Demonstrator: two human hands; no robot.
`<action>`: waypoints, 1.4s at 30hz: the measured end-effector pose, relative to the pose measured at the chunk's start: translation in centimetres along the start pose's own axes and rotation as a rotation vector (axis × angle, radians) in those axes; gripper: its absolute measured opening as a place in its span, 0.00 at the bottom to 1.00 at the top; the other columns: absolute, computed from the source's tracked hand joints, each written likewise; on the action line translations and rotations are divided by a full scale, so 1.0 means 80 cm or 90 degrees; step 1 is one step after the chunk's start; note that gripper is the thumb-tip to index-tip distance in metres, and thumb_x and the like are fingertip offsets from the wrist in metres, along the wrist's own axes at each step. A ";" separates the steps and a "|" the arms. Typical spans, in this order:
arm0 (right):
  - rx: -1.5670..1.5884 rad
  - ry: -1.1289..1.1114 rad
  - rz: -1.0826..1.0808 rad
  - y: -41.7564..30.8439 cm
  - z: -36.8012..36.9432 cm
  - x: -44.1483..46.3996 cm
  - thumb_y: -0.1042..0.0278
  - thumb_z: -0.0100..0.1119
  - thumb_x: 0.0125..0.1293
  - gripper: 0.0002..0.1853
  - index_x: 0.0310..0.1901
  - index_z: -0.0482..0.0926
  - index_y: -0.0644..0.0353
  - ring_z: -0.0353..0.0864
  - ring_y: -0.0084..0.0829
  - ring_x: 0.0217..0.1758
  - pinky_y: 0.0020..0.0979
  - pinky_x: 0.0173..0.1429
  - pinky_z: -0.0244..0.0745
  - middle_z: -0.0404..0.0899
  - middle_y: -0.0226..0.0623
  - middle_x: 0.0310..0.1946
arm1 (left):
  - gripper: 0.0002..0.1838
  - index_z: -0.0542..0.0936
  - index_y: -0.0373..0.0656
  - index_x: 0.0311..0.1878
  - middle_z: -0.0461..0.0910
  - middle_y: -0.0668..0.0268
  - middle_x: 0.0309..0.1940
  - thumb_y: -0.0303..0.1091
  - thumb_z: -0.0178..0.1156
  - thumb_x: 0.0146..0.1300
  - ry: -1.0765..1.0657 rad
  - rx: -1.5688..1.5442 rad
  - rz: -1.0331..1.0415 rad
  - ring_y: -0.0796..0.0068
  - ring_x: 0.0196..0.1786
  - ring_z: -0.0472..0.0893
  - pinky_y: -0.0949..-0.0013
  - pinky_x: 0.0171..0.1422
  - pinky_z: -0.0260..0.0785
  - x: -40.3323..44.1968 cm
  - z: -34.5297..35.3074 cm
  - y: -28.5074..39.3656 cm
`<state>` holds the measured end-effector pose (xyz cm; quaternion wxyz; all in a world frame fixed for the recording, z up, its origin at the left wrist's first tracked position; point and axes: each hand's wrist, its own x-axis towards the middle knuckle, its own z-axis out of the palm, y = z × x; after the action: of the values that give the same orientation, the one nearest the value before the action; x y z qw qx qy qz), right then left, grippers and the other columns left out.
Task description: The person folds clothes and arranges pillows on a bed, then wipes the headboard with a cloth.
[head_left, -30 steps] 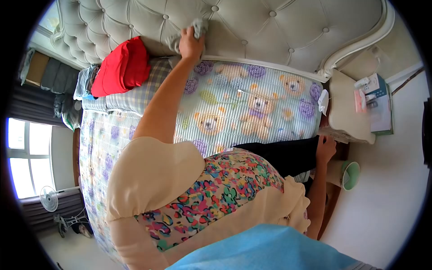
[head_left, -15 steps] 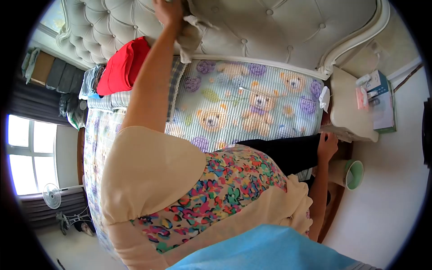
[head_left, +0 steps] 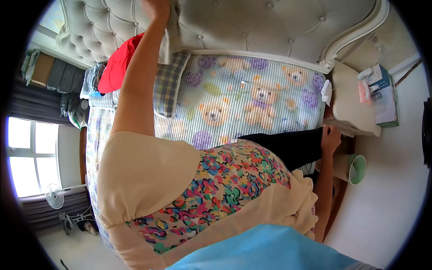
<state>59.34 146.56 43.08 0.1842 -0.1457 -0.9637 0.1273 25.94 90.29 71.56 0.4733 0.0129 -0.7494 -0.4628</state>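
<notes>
At the top edge, my left hand point(head_left: 157, 6) is against the tufted headboard point(head_left: 265, 27), its fingertips cut off by the frame. It holds a beige-grey cloth point(head_left: 169, 42) that hangs down the headboard beside my wrist. My right hand point(head_left: 330, 139) is at the knee of my black trousers point(head_left: 288, 150), fingers curled in; I see nothing in them. Below the cloth, a plaid pillow point(head_left: 172, 85) lies partly behind my left forearm. A red folded fabric point(head_left: 118, 65) sits left of that arm.
The bed has a bear-print quilted cover point(head_left: 252, 121). On the right are a white nightstand point(head_left: 353, 105) with boxes, a white tissue point(head_left: 326, 92) and a green-lined bin point(head_left: 357, 170). A fan point(head_left: 54, 196) stands near the window point(head_left: 33, 153).
My left hand and the cloth have moved left along the headboard, showing more of the plaid pillow. My right hand stays by the knee; the view has shifted slightly.
</notes>
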 end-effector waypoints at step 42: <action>-0.039 0.035 0.043 -0.009 -0.005 -0.004 0.57 0.57 0.63 0.11 0.30 0.78 0.55 0.77 0.44 0.40 0.47 0.43 0.71 0.77 0.37 0.31 | 0.20 0.74 0.40 0.53 0.74 0.49 0.46 0.28 0.61 0.55 -0.072 0.070 0.152 0.44 0.49 0.75 0.51 0.50 0.67 -0.082 0.145 0.160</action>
<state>59.59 145.90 43.52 0.2014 -0.1869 -0.9564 0.0994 26.55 108.53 74.62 0.4806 -0.0760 -0.7953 -0.3616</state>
